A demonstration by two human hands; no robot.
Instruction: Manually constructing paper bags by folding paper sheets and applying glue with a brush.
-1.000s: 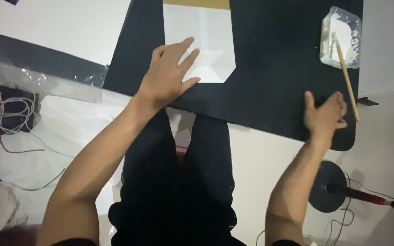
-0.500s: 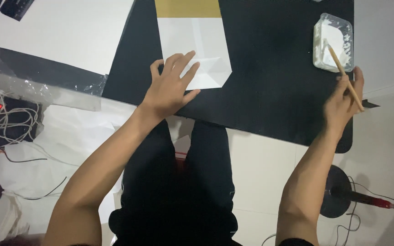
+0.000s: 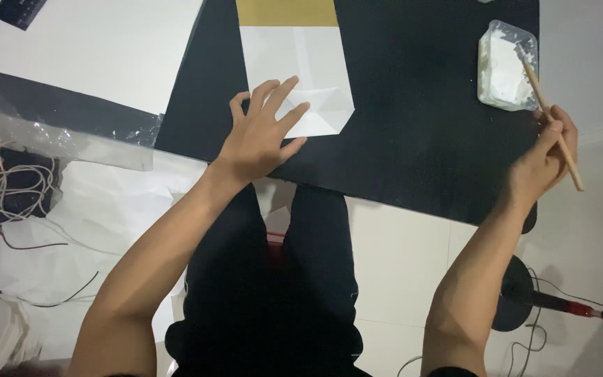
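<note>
So the big change: the right hand (image 3: pixel 542 157) has gone from lying flat on the black mat (image 3: pixel 413 132) a second ago to pinching the wooden stick (image 3: pixel 551 122) that was propped in the clear plastic tub (image 3: pixel 505 64) of white paste. The stick's tip is still dipped in the tub, the back end poking out past the knuckles. The left hand (image 3: pixel 263 132) hasn't really budged, fingers spread wide and pressed flat on the folded bottom of the white paper bag (image 3: pixel 294 66), the one with the tan strip on top, lying mid-mat. Looks like gluing the fold is the step in hand
</note>
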